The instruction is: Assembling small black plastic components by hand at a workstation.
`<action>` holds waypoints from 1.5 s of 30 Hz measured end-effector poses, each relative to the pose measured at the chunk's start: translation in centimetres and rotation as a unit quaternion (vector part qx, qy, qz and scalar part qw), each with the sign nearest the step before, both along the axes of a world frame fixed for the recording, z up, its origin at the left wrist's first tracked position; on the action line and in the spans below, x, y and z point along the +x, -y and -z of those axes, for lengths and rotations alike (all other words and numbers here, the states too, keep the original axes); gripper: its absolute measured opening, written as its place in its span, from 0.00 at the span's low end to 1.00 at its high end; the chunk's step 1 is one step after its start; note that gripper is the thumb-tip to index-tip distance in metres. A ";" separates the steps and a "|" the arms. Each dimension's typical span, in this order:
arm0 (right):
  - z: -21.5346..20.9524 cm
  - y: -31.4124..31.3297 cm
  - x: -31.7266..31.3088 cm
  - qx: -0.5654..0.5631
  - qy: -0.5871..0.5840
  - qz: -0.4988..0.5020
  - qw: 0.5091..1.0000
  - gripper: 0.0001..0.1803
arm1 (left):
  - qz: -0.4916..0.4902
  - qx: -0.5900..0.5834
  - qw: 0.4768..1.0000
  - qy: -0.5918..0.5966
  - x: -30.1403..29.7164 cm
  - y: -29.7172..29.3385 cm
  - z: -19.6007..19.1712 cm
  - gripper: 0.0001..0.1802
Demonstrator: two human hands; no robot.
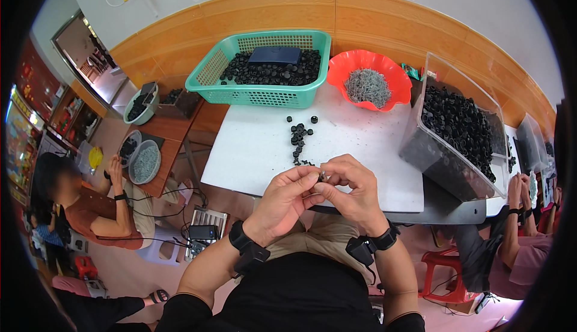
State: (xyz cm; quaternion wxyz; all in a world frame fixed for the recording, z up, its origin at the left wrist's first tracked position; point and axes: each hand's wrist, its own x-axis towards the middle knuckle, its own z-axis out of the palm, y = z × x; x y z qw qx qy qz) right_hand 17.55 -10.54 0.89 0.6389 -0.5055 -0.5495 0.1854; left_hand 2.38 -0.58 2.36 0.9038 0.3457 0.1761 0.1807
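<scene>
Over the near edge of the white work surface, my left hand (287,198) and my right hand (350,192) meet with fingertips pinched together. Between them is a small dark piece (322,176) with a greyish glint, mostly covered by the fingers; its exact kind is too small to tell. Just beyond my fingertips, a loose line of small round black caps (299,134) lies on the white surface (252,146). Farther off, a red scalloped bowl (399,78) holds a heap of grey metal screws (367,87).
A green basket (255,97) of black caps, with a dark blue box (275,55) on them, stands at the back. On the right is a clear bin (430,152) full of black parts. Co-workers (99,212) sit at left and right; a red stool (442,275) stands at right.
</scene>
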 end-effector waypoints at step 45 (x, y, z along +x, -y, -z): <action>0.7 0.0 -0.4 0.088 0.163 0.135 0.973 0.15 | -0.060 0.033 0.997 -0.022 0.7 0.7 0.6 0.09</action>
